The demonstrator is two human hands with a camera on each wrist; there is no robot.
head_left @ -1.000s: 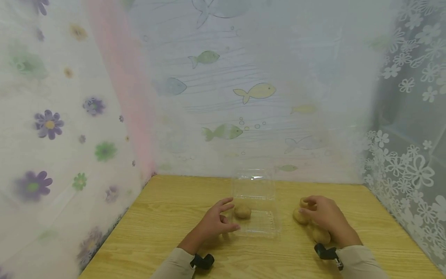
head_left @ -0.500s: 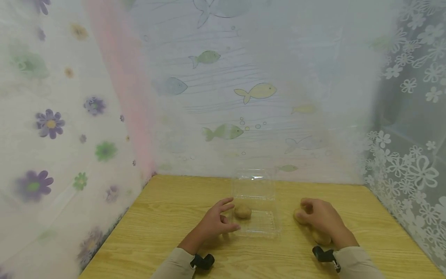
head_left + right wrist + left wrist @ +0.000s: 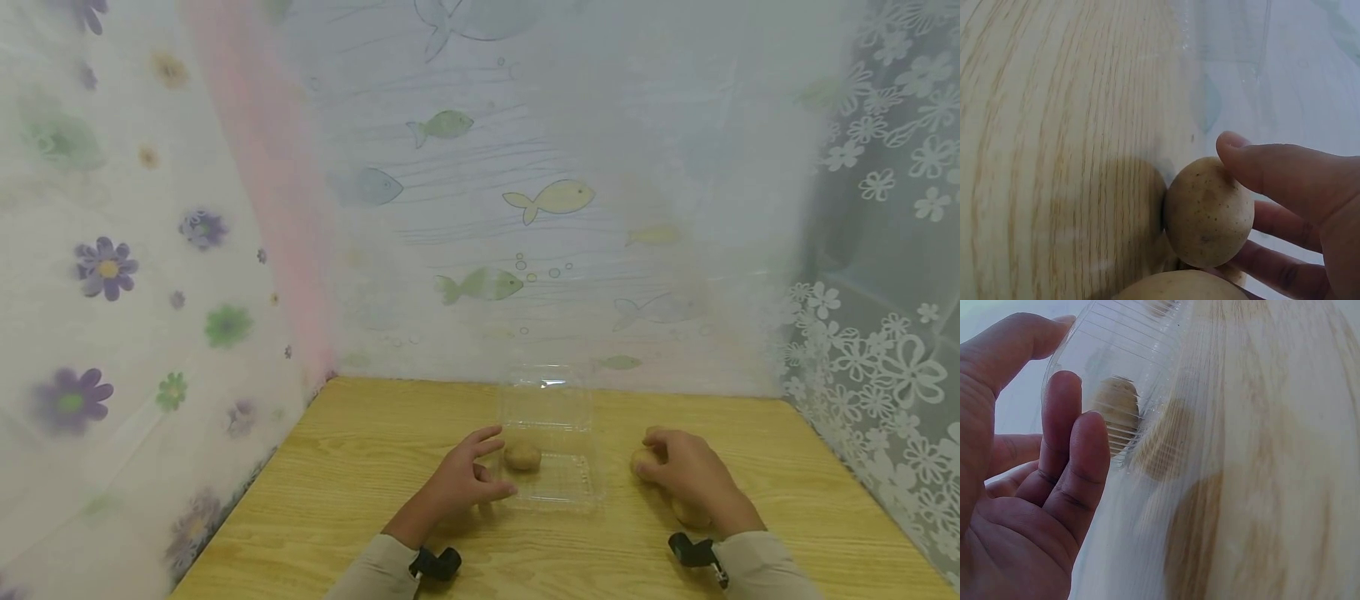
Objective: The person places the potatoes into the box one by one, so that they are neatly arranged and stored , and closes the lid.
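My left hand (image 3: 468, 475) is spread beside the left wall of a clear plastic clamshell box (image 3: 558, 483), thumb and fingers at its rim without wrapping it. One potato (image 3: 522, 456) lies inside the box at the left; through the plastic the left wrist view shows the same potato (image 3: 1117, 406). Over at the right, my right hand (image 3: 693, 475) holds a potato (image 3: 1207, 212) between thumb and fingers, low against the table. A second potato (image 3: 1179, 287) lies close by, partly under the wrist in the head view. Behind the held potato, a sliver of another potato (image 3: 1233, 274) shows.
The box's lid (image 3: 545, 408) stands open toward the back. Wood-grain tabletop (image 3: 375, 433) surrounds everything. A fish-patterned sheet (image 3: 450, 225) hangs behind the table, with flowered sheets (image 3: 135, 333) at the sides. Each wrist wears a black camera (image 3: 438, 564).
My right hand has shifted slightly down and left, its fingers coming round the potato and covering the one behind. My left hand and the box have stayed put.
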